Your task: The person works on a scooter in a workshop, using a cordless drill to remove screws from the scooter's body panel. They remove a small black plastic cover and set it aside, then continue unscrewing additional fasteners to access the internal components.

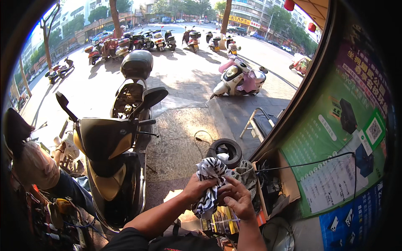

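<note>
A zebra-striped black-and-white cloth [212,168] is bunched in front of me. My left hand [197,186] grips its left side. My right hand [237,201] has curled fingers holding the right side. Just beyond it, a grey-green rag [245,175] lies on a cardboard box [284,175]. Yellow and dark packages [222,221] sit below my hands, partly hidden.
A black-and-gold scooter [102,144] stands close at left, beside a seated person [33,163]. A tyre [230,159], cable and metal frame [251,119] are ahead. A poster-covered panel [318,175] borders my right. More scooters [192,39] are parked outside.
</note>
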`<state>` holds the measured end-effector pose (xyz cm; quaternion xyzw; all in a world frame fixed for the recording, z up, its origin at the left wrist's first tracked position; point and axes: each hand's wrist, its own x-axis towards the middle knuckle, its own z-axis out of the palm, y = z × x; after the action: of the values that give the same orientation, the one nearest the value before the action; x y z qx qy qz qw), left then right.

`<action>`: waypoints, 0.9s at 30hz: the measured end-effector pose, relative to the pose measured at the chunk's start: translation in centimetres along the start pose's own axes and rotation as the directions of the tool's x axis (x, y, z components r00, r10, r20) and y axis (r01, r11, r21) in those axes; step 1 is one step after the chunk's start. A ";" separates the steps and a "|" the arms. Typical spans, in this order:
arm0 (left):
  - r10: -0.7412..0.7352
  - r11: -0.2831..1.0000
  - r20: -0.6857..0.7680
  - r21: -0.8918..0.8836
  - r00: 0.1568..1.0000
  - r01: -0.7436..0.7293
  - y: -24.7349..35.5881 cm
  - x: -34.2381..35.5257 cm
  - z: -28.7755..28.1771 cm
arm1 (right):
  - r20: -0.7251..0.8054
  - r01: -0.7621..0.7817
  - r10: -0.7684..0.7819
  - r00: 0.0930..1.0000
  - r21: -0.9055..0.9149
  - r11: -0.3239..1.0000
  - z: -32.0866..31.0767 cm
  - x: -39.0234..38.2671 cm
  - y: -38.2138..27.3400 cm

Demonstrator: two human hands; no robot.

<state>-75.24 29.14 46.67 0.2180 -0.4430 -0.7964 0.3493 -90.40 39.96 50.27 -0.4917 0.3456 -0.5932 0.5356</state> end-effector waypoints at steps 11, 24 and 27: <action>0.186 0.912 0.104 0.351 0.977 -0.211 -1.3 -1.0 0.8 | -0.109 0.105 -0.166 0.980 -0.425 0.899 2.3 2.6 1.7; 0.143 0.882 0.165 0.427 0.976 -0.201 1.2 -1.6 0.8 | -0.151 0.188 -0.251 0.956 -0.341 0.921 4.1 2.1 1.4; 0.239 0.776 0.199 0.549 0.950 -0.310 1.0 -1.8 0.4 | -0.246 0.208 -0.258 0.934 -0.212 0.955 2.6 1.2 1.8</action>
<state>-73.98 30.35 47.82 0.1986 -0.7088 -0.5776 0.3530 -87.29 38.79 49.60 -0.4905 0.4078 -0.6800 0.3615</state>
